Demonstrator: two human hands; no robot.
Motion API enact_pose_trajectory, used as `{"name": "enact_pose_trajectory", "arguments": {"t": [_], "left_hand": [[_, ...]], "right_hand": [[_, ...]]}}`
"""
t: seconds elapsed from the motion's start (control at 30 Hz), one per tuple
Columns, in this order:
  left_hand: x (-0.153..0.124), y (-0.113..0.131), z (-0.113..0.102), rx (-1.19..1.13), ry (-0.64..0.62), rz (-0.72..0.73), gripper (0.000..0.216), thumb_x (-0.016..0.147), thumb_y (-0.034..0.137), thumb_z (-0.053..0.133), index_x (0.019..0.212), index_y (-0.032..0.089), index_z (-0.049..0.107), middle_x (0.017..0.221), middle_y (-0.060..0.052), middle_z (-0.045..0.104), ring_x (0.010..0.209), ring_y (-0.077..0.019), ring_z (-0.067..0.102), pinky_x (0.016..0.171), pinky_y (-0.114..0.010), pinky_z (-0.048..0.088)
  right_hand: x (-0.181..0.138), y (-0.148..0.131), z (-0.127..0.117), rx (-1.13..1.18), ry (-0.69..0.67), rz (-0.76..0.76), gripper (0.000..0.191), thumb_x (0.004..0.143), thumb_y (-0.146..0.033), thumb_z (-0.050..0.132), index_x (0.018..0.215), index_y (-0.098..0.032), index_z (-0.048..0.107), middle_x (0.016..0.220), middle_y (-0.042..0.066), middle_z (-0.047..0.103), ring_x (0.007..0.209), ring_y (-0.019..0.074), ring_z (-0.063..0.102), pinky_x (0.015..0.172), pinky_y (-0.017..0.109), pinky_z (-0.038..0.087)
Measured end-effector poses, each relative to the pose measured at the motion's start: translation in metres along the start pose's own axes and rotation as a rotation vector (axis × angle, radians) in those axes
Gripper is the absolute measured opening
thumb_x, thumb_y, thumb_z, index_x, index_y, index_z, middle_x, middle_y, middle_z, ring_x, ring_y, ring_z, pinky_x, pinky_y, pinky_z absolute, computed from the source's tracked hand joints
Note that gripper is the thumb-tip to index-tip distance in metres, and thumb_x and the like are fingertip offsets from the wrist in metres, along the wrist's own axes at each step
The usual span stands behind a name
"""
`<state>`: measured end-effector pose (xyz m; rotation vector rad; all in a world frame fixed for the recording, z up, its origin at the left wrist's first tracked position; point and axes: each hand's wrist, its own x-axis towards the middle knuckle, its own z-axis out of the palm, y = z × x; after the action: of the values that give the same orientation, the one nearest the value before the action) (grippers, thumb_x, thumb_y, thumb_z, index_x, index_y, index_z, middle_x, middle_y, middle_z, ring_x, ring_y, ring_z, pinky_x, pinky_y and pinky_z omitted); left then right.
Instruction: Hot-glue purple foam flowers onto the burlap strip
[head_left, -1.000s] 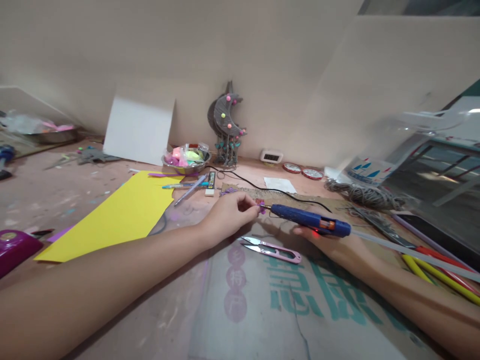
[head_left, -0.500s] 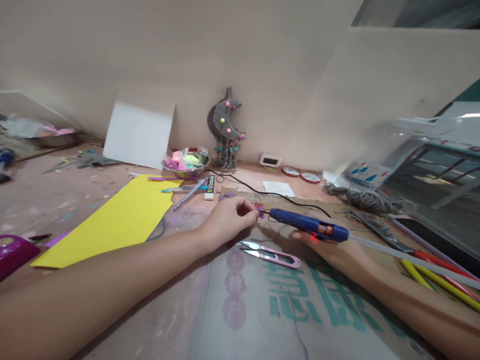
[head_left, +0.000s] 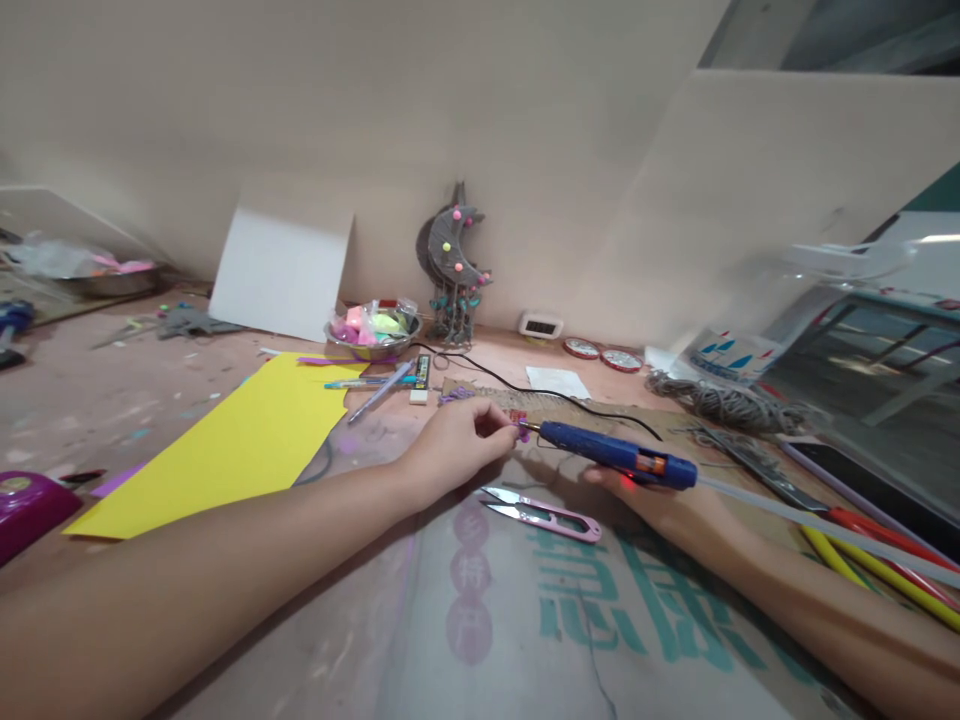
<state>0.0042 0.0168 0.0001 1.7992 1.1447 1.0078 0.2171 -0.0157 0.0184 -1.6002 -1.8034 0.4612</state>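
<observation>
In the middle of the head view, my left hand (head_left: 469, 440) pinches a small purple piece (head_left: 523, 430) between thumb and fingertips; its exact kind is too small to make out. My right hand (head_left: 637, 495) is wrapped round a blue hot glue gun (head_left: 592, 446), whose metal nozzle meets or nearly meets the purple piece. A red light glows near the trigger, and a long clear glue stick (head_left: 787, 508) runs out of the gun's back. Below both hands lie pink thread snips (head_left: 544, 514), blades pointing left, on a printed plastic sheet (head_left: 517, 640).
Yellow paper (head_left: 232, 440) lies left of my left forearm. Behind stand a bowl of colourful clay packets (head_left: 375, 335), a grey crescent-moon ornament (head_left: 454, 250), a white board (head_left: 285, 265) and a small digital clock (head_left: 540, 324). Grey cord (head_left: 731, 402) and a phone (head_left: 877, 490) are at right.
The hands, glue gun and purple piece keep nearly the same places. The whole view has shifted very slightly, with things a little lower in the picture.
</observation>
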Motion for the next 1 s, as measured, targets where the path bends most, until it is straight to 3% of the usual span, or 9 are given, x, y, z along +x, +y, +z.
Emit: {"name": "enact_pose_trajectory", "arguments": {"t": [0.37, 0.83, 1.0], "left_hand": [[0.0002, -0.0034, 0.0012, -0.027, -0.010, 0.017, 0.014, 0.074, 0.029, 0.053, 0.071, 0.016, 0.057, 0.066, 0.002, 0.060, 0.059, -0.0090, 0.053, 0.055, -0.019, 0.040], [0.0015, -0.0041, 0.0017, -0.016, -0.014, 0.025, 0.018, 0.074, 0.033, 0.052, 0.071, 0.016, 0.058, 0.067, 0.001, 0.060, 0.061, -0.0107, 0.054, 0.055, -0.020, 0.040], [0.0017, -0.0035, 0.0018, -0.015, -0.017, 0.009, 0.017, 0.074, 0.033, 0.052, 0.071, 0.016, 0.057, 0.066, 0.000, 0.061, 0.061, -0.0114, 0.055, 0.054, -0.021, 0.040]], "right_hand": [[-0.0023, -0.0007, -0.0014, -0.085, 0.021, 0.004, 0.021, 0.062, -0.043, 0.060, 0.064, -0.023, 0.060, 0.060, -0.001, 0.063, 0.059, 0.0196, 0.060, 0.052, 0.029, 0.047], [-0.0013, -0.0041, 0.0006, 0.011, 0.040, 0.022, 0.018, 0.058, -0.040, 0.064, 0.066, -0.023, 0.063, 0.059, -0.001, 0.063, 0.058, 0.0196, 0.061, 0.053, 0.029, 0.046], [-0.0027, -0.0053, -0.0005, -0.052, 0.053, 0.026, 0.020, 0.059, -0.042, 0.063, 0.059, -0.022, 0.059, 0.055, -0.002, 0.060, 0.054, 0.0174, 0.057, 0.049, 0.027, 0.044]]}}
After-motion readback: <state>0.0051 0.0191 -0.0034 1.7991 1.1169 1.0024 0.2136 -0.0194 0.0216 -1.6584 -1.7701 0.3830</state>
